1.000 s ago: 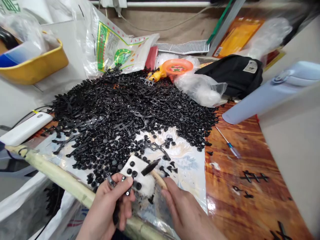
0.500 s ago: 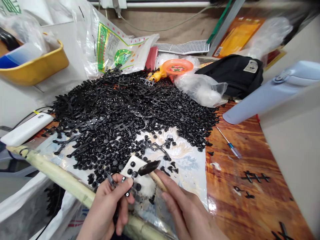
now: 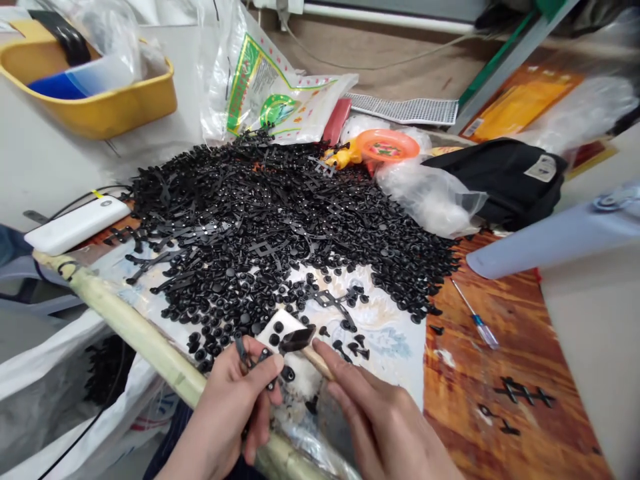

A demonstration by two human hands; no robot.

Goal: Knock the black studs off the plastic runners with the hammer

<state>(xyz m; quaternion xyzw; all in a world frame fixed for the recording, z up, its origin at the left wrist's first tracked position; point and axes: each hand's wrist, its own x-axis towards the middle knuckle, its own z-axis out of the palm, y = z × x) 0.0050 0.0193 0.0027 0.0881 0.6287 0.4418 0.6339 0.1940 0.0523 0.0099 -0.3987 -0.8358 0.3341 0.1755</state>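
Note:
My left hand (image 3: 240, 390) pinches a black jointed plastic linkage (image 3: 264, 357) between thumb and fingers, over the near edge of a white block (image 3: 300, 369). My right hand (image 3: 370, 400) is wrapped round the wooden handle of a small hammer (image 3: 297, 339). The dark hammer head is right beside the linkage, above the block; whether the two touch I cannot tell. A few round black studs (image 3: 279, 327) stand on the block. Beyond the hands spreads a large heap of black studs and linkages (image 3: 250, 213).
A screwdriver (image 3: 480, 323) and some joined black pieces (image 3: 525, 392) lie on the wooden tabletop (image 3: 480, 440) at right. A pale blue bottle (image 3: 545, 233) leans in behind them. At left are a white power bank (image 3: 77, 223) and a yellow bin (image 3: 115, 110). A pole (image 3: 140, 337) edges the table.
The camera view has shifted, so most things appear further right. The hammer head is slightly lower, over the linkage's end. Both hands keep their hold.

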